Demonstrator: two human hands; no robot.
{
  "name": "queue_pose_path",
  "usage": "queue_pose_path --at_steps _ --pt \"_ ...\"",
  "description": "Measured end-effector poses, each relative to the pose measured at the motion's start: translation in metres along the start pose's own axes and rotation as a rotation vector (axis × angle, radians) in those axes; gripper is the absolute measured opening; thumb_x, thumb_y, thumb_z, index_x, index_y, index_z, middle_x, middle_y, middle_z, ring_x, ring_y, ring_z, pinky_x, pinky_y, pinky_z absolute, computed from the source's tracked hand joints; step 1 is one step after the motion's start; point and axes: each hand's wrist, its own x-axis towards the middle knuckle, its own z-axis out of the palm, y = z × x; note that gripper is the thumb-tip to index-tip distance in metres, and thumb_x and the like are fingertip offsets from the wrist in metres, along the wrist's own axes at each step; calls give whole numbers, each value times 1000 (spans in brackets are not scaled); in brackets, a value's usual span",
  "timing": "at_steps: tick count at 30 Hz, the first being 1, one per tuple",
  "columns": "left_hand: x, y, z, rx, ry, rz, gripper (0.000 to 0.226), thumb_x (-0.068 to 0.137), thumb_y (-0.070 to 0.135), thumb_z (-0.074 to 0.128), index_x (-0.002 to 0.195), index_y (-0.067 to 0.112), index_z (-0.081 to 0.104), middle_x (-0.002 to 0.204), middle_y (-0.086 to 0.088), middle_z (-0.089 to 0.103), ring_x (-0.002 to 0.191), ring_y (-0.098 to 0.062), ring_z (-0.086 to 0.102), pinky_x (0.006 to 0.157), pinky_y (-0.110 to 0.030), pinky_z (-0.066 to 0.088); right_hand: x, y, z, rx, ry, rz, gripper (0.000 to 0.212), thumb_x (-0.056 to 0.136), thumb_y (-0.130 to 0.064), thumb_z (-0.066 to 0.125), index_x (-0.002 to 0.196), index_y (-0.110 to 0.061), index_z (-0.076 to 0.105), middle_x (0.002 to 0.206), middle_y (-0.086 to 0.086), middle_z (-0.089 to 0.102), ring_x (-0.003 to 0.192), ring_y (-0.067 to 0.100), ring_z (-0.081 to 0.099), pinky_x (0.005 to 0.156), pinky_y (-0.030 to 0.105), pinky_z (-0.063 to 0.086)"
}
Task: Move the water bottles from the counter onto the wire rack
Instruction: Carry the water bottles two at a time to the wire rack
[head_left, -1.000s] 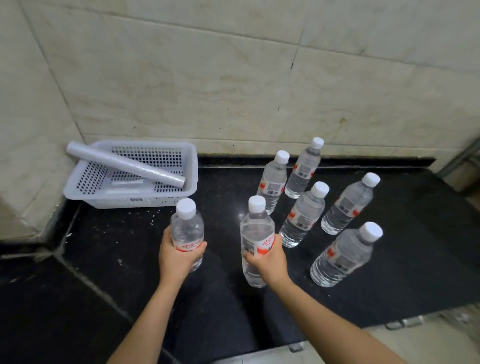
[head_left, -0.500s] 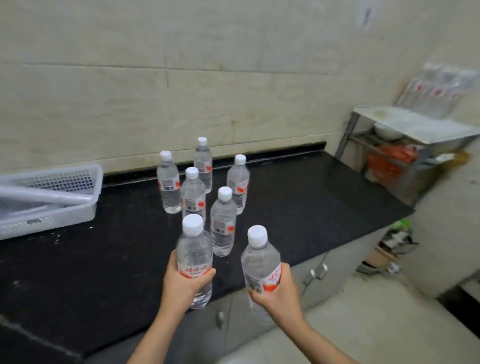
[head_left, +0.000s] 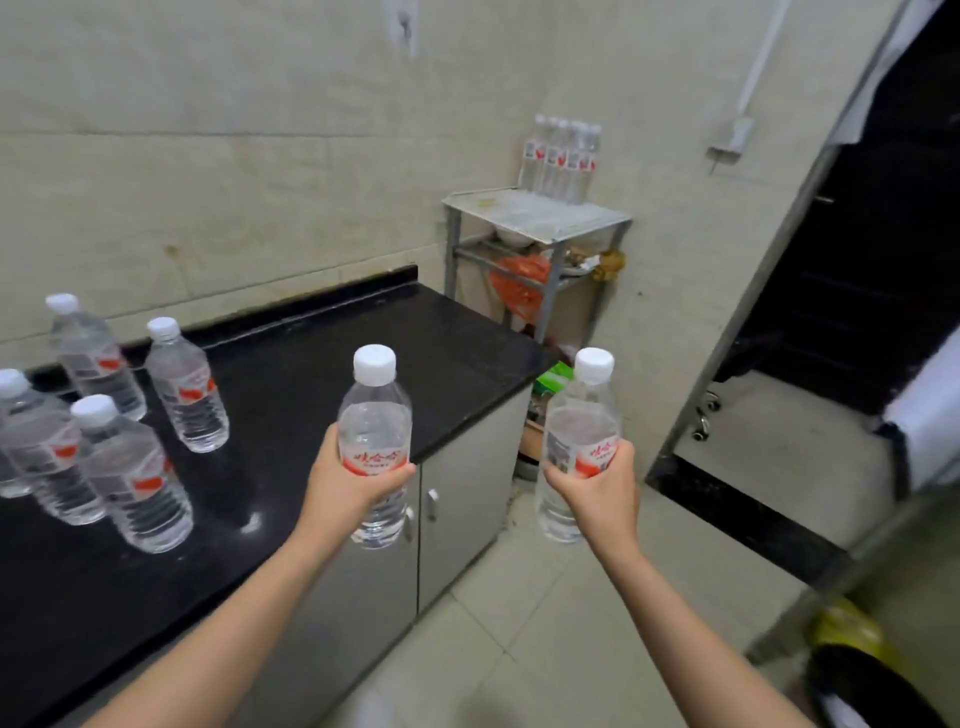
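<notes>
- The left hand (head_left: 345, 486), near the centre of the frame, has its fingers and thumb wrapped round the labelled middle of the first bottle (head_left: 374, 415)
- This first bottle is upright, white cap on top, and hangs over the front edge of the counter (head_left: 311, 374), its base in front of the cabinet doors (head_left: 467, 483)
- The right hand (head_left: 597, 493), right of centre, grips the second bottle (head_left: 582, 431) the same way, fingers curled round the red-and-white label
- The second bottle is also upright and capped, held out past the end of the counter, above the pale floor tiles (head_left: 545, 623)
- The two held bottles are level with each other and well apart
- The black counter fills the lower left; the counter bottles (head_left: 130, 478) stand upright in a loose cluster at the left edge of the frame, four in full view and a fifth cut off by the frame
- The wire rack (head_left: 540, 215) stands in the upper middle, in the wall corner just beyond the counter's far end
- The rack bottles (head_left: 563, 161) stand packed together at the back of its top shelf, against the wall
- An orange bag (head_left: 519, 283) sits in the rack's lower part
</notes>
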Motion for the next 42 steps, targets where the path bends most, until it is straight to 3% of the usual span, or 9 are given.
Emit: queue_pose_path --at_steps 4,9,16,20,25,28,34,38,42 --pt "31 14 38 -6 -45 41 55 63 4 80 105 20 49 101 -6 63 94 -24 61 81 -35 47 38 -3 -34 41 80 -33 54 63 -21 82 96 -18 40 93 -3 54 86 20 54 76 30 41" --pt "94 25 93 -42 -121 75 60 61 7 81 108 24 48 108 -8 63 100 -25 62 89 -43 50 109 2 -58 52 128 -70 54 64 -17 81 99 -19 40 81 -19 47 85 16 53 76 28 40" --pt "197 28 187 -78 -170 93 63 58 10 83 106 29 47 111 -9 62 103 -27 60 94 -48 48 229 24 -53 -4 208 5 54 63 -22 81 99 -17 41 84 -8 50 90 22 56 78 33 45" --pt "243 22 238 -83 -205 97 55 55 9 84 90 35 50 96 -2 64 91 -22 62 84 -39 50 274 53 -36 -52 198 72 56 61 -22 83 99 -17 43 93 1 56 88 24 57 76 33 45" --pt "283 4 290 -96 -277 30 56 38 34 79 88 31 52 89 -1 65 80 -15 62 72 -28 46 309 84 -21 -121 156 188 54 60 -22 83 94 -19 41 88 0 55 82 23 54 71 30 40" --pt "307 2 318 -70 -313 39 53 48 18 82 89 32 52 90 1 65 81 -11 62 71 -24 45 347 92 -23 -151 148 207 54 61 -25 83 94 -19 40 88 0 54 84 24 55 71 30 41" --pt "359 21 374 -77 -323 76 60 40 30 78 94 31 54 93 2 67 80 -6 65 72 -20 48 449 93 -32 -92 129 131 56 61 -24 83 96 -21 39 90 -3 55 91 25 57 79 34 47" --pt "409 40 414 -142 -287 109 85 35 35 79 113 11 56 105 -12 69 96 -25 66 85 -38 54 531 85 -33 27 86 15 57 61 -18 84 98 -22 41 81 -17 47 85 17 52 76 28 40" --pt "452 69 465 -270 -243 88 88 34 29 80 116 10 56 102 -9 72 92 -24 69 68 -26 58 614 69 -36 129 -15 -90 58 62 -16 84 98 -26 40 83 -22 47 83 13 52 77 26 39"
